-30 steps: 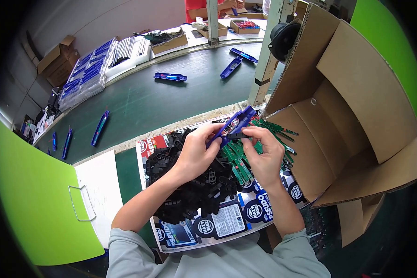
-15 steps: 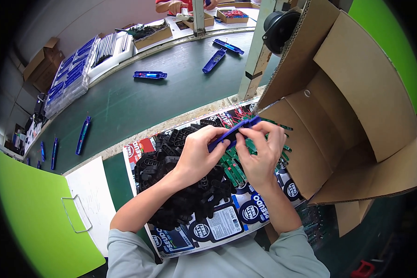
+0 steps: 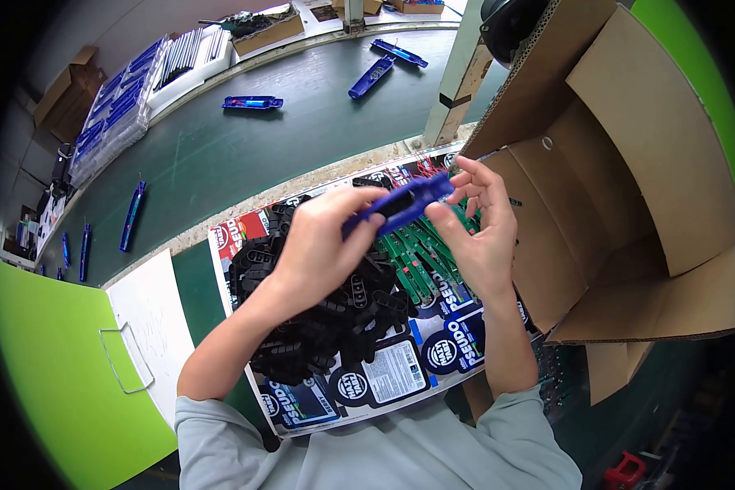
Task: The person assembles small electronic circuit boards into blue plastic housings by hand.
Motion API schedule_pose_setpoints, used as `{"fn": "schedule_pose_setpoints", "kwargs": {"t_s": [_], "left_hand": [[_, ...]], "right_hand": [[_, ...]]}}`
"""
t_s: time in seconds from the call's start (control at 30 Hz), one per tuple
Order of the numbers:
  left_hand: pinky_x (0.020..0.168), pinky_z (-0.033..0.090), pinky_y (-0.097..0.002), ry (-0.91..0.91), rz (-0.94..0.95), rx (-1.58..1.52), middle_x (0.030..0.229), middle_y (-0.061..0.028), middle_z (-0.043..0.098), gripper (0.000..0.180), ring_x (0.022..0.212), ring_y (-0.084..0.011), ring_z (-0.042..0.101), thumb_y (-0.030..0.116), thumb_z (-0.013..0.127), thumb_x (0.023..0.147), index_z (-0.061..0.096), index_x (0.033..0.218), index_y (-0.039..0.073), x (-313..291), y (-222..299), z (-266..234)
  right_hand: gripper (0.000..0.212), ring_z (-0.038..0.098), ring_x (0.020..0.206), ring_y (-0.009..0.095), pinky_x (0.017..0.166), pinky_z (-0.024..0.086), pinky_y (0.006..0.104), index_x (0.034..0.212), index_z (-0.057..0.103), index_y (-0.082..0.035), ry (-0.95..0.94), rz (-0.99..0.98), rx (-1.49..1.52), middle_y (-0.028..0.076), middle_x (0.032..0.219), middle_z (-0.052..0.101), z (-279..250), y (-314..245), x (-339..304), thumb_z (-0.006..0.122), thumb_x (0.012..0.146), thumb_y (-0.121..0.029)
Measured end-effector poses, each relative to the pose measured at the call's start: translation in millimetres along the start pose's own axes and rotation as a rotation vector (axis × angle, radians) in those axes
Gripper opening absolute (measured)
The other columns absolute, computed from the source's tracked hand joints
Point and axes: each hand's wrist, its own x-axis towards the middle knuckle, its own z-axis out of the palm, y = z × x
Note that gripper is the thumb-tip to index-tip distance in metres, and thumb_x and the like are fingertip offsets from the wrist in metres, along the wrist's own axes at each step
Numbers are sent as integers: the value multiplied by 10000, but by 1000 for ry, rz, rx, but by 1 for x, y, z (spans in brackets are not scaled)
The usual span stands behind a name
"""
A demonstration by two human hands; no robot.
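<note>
My left hand point(image 3: 322, 237) grips one end of a long blue plastic casing point(image 3: 412, 204), tilted up to the right, with a dark inside showing. At its other end my right hand point(image 3: 486, 224) is open, fingers spread and curved around the tip; whether a fingertip touches it I cannot tell. Below the casing lie narrow green circuit boards point(image 3: 414, 278), with thin red wires point(image 3: 427, 167) at their far end. A heap of black plastic parts point(image 3: 335, 339) sits to the left of the boards, under my left forearm.
Beyond the printed sheet point(image 3: 392, 380) runs a dark green conveyor belt point(image 3: 188, 163) bearing several blue casings point(image 3: 253, 103). An open cardboard box point(image 3: 547, 245) stands close on my right, beside a pale post point(image 3: 456, 98). White paper point(image 3: 151, 314) and a lime-green panel point(image 3: 65, 359) are at left.
My right hand has let go of the casing and spread its fingers. The casing, still in my left hand, has turned slightly. The whole view has shifted, so the person at the back is out of sight.
</note>
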Motion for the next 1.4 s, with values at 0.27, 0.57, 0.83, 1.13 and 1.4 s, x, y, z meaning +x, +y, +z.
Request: {"fn": "schedule_pose_setpoints", "kwargs": {"t_s": [0.27,0.57,0.83,1.13,1.4], "left_hand": [[732,503,-273,71,-325,-179,948,-60,718,279,782,-96,584,53,699,973,710,1239,-29,-20,-19,-37],[872,547,-304,83,-352,-305,1074,-117,732,271,943,-149,680,42,687,993,698,1248,-48,-40,-31,-45],[776,536,-249,16,-498,-514,1025,-29,714,352,866,-75,642,94,648,1040,641,1369,-31,-37,-21,-48],[804,569,-264,3,-481,-862,1118,-58,717,422,907,-101,682,268,548,1114,590,1431,-7,-28,-14,-28],[950,532,-264,7,-361,-836,1233,-57,704,411,1084,-90,650,245,537,1121,588,1443,-5,-28,-7,-14]], "right_hand": [[126,702,882,362,785,567,458,948,701,-7,-421,-175,-566,170,941,704,27,16,-14,760,907,-111],[362,682,989,430,883,547,491,1265,627,18,-583,-73,-597,233,1060,703,31,22,-4,713,929,-83],[264,733,785,256,702,580,380,1167,680,0,-214,-79,-311,179,974,720,12,-30,10,681,905,31],[246,695,835,108,687,552,217,1235,608,30,-8,-9,408,68,1033,646,22,-77,6,665,996,42],[251,700,819,128,698,607,262,1215,616,53,-56,-72,390,91,1012,660,45,-70,-4,696,977,42]]}}
